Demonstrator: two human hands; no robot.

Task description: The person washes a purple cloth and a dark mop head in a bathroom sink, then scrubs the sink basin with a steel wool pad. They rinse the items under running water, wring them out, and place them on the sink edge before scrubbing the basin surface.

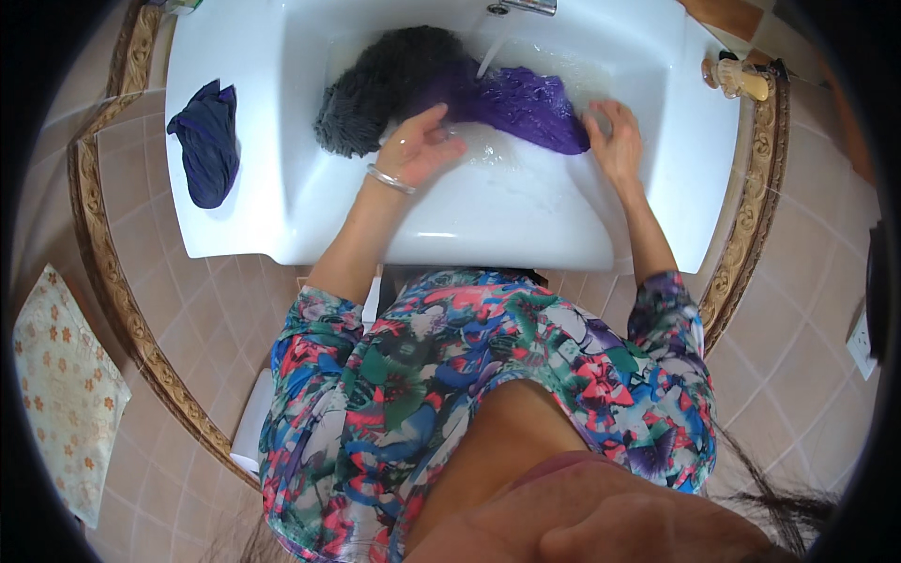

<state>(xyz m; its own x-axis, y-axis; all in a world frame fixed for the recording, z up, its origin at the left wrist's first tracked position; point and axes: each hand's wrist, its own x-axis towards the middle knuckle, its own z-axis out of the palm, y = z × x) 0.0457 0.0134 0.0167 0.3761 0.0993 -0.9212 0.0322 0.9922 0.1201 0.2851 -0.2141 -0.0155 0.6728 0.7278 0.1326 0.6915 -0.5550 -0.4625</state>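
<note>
A wet purple cloth (528, 105) and a dark grey shaggy textile (380, 88) lie together in the white washbasin (450, 211), partly in water. Water runs onto them from the metal faucet (531, 5). My left hand (422, 144), with a silver bangle at the wrist, is palm up just beside the shaggy textile, fingers apart and holding nothing. At the right end of the purple cloth is my right hand (614, 141), its thumb and fingers apart near the cloth's edge; whether it touches the cloth is unclear.
A bundled dark blue cloth (206, 144) rests on the basin's left ledge. A small ornate object (735, 79) stands at the right rim. Carved trim (750, 190) borders both sides. A flower-patterned cloth (67, 394) hangs at the lower left, and a wall socket (861, 343) is far right.
</note>
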